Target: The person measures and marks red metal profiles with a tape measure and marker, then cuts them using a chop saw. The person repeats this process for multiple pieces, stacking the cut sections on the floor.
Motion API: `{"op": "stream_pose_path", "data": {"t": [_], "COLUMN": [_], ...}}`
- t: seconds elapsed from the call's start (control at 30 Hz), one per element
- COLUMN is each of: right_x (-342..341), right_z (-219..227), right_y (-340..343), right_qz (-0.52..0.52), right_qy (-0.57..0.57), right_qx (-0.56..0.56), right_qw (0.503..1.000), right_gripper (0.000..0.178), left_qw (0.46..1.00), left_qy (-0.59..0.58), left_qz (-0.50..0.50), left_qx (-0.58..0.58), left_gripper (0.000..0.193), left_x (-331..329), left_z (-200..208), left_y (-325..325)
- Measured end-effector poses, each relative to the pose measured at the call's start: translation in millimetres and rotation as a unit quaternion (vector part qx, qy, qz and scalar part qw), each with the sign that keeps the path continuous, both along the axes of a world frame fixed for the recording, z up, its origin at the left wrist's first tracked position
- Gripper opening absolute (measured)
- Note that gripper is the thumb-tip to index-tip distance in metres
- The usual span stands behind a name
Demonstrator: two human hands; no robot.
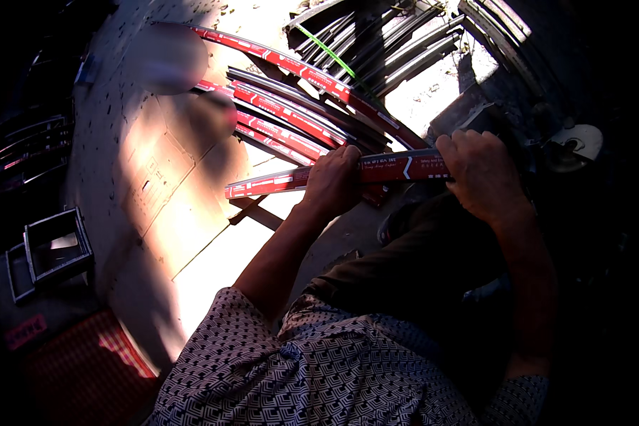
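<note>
A long straight profile strip with red printed film (405,167) lies across in front of my body. My left hand (331,181) is closed around it left of its middle, and the strip's left end sticks out past the fingers. Farther right, my right hand (481,174) grips the same strip from above, its fingers curled over the top edge. What lies past the right hand is lost in shadow. Just beyond the strip, several similar red-filmed profiles (291,110) are piled on the ground, and one long red profile (284,60) runs above them.
Dark profiles (397,50) lie bundled at the back, with a green strap (326,50) across them. Flattened cardboard (167,188) covers ground to the left. Rectangular frames (57,245) and a red mat (96,355) are at far left. A round pale disc (579,142) shows at right.
</note>
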State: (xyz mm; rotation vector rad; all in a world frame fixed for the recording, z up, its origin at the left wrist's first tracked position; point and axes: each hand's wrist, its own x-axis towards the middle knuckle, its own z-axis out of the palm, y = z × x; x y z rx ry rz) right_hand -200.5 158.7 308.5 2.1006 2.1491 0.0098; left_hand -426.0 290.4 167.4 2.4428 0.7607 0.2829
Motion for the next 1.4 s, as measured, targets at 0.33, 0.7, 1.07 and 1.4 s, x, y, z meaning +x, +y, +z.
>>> {"op": "stream_pose_path", "data": {"t": [0.33, 0.7, 1.07, 1.4], "right_x": [7.8, 44.1, 94.7, 74.6], "right_z": [-0.4, -9.6, -85.9, -209.8], "right_y": [0.6, -4.7, -12.0, -8.9], "right_qz": [-0.051, -0.195, -0.353, -0.349], "right_qy": [0.007, 0.012, 0.153, 0.296], "right_qx": [0.004, 0.070, 0.029, 0.036], "right_qw": [0.999, 0.978, 0.922, 0.889], "right_gripper": [0.043, 0.050, 0.042, 0.045], "left_qw": [0.989, 0.954, 0.734, 0.478], "left_qy": [-0.099, -0.230, -0.144, -0.333], "left_qz": [0.053, 0.186, 0.316, 0.287], "left_qx": [0.093, -0.050, -0.583, -0.761], "left_gripper": [0.068, 0.050, 0.063, 0.091], "left_x": [1.8, 35.3, 111.9, 150.1], "left_z": [6.9, -45.5, -191.1, -179.0], "left_y": [-2.1, -18.9, 28.3, 24.7]}}
